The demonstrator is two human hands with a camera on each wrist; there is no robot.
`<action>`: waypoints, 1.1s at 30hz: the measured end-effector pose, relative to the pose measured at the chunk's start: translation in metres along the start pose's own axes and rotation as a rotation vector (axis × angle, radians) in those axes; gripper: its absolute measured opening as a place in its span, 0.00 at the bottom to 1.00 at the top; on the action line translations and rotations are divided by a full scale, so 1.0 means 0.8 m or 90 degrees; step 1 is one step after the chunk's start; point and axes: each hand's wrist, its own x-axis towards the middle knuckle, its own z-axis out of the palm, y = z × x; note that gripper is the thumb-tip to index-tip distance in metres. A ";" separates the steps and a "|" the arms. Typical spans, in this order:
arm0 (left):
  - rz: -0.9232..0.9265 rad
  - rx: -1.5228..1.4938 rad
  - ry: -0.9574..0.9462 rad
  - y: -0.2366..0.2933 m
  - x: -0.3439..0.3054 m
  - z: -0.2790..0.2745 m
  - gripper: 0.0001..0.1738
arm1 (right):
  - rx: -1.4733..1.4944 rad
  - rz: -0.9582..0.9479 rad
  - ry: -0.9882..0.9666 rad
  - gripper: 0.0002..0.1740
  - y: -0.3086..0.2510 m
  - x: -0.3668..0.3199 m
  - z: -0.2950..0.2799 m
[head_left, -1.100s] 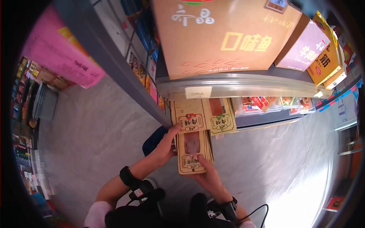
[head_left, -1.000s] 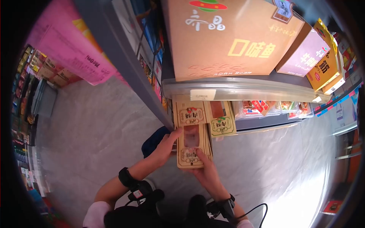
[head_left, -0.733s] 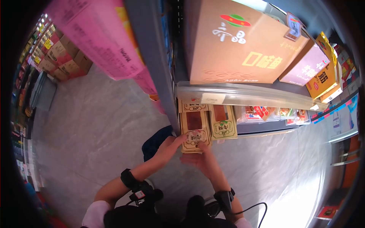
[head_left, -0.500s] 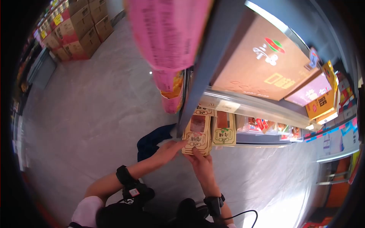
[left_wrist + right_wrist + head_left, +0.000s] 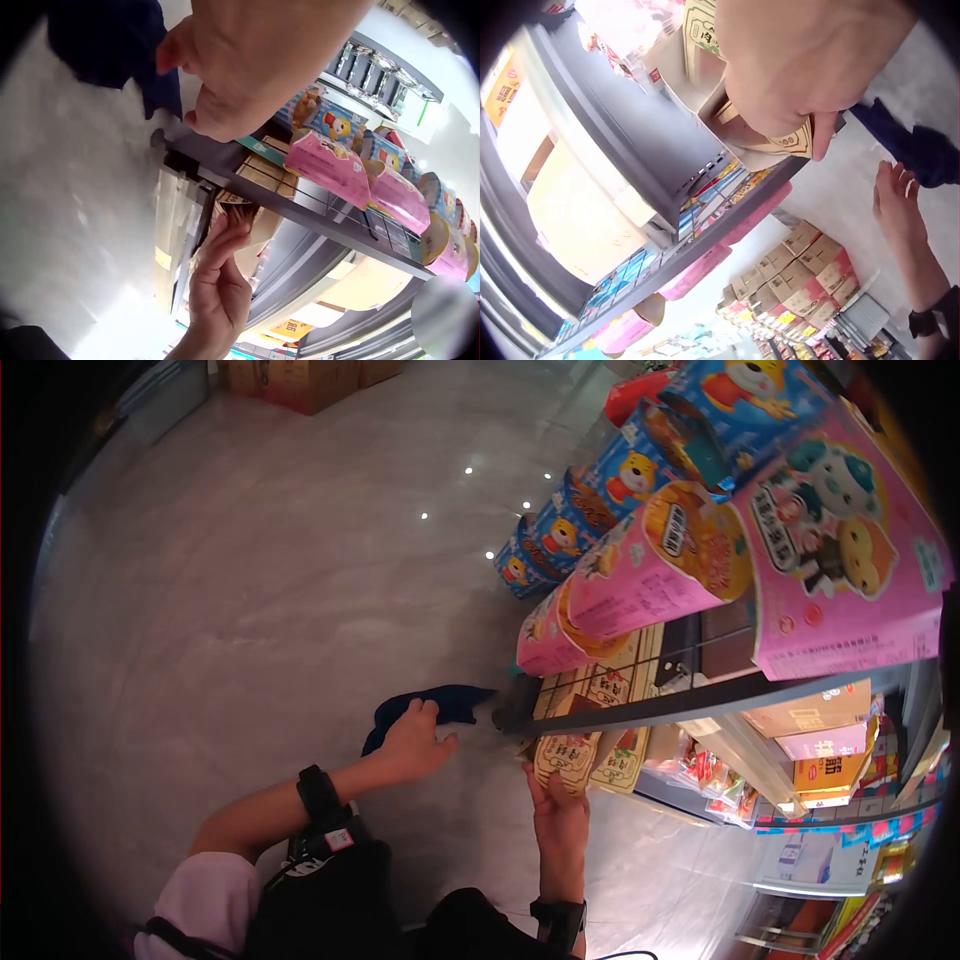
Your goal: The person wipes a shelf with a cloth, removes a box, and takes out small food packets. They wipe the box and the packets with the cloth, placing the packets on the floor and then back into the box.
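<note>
My right hand (image 5: 562,830) grips the front end of several beige printed snack packets (image 5: 565,760) on the low shelf. In the left wrist view its thumb and fingers pinch the packet ends (image 5: 238,212). A second row of packets with green print (image 5: 622,760) lies just right of them. My left hand (image 5: 415,742) is off the packets, fingers loosely bent, holding nothing. Close beyond it is a dark blue cloth (image 5: 455,702) low by the shelf corner. The right wrist view shows a gap between that hand (image 5: 901,202) and the cloth (image 5: 922,154).
A dark shelf bar (image 5: 650,715) runs just above the packets. Pink snack bags (image 5: 650,585) and blue snack bags (image 5: 625,478) hang on the shelf's end side. Cardboard boxes (image 5: 310,382) stand farther off on the grey tiled floor (image 5: 250,580).
The head view has turned left, bringing the hanging bags into view. The packets have slid farther into the shelf. My left hand has left them and moved left towards the blue cloth; my right hand stays on them.
</note>
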 end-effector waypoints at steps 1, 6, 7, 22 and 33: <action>0.014 0.077 0.061 0.001 -0.007 0.000 0.26 | -0.003 0.005 0.013 0.20 0.002 -0.002 -0.006; 0.022 0.284 0.073 -0.036 0.000 0.005 0.30 | 0.082 0.044 -0.017 0.20 0.012 0.000 -0.015; 0.031 0.298 0.036 -0.038 0.000 0.003 0.29 | 0.079 0.044 -0.012 0.20 0.010 -0.002 -0.018; 0.176 0.212 -0.031 -0.009 0.003 0.022 0.23 | 0.051 0.091 0.150 0.16 -0.005 0.004 0.005; 0.251 0.116 0.025 0.001 -0.003 0.026 0.26 | -0.116 0.110 0.082 0.16 0.007 -0.005 -0.006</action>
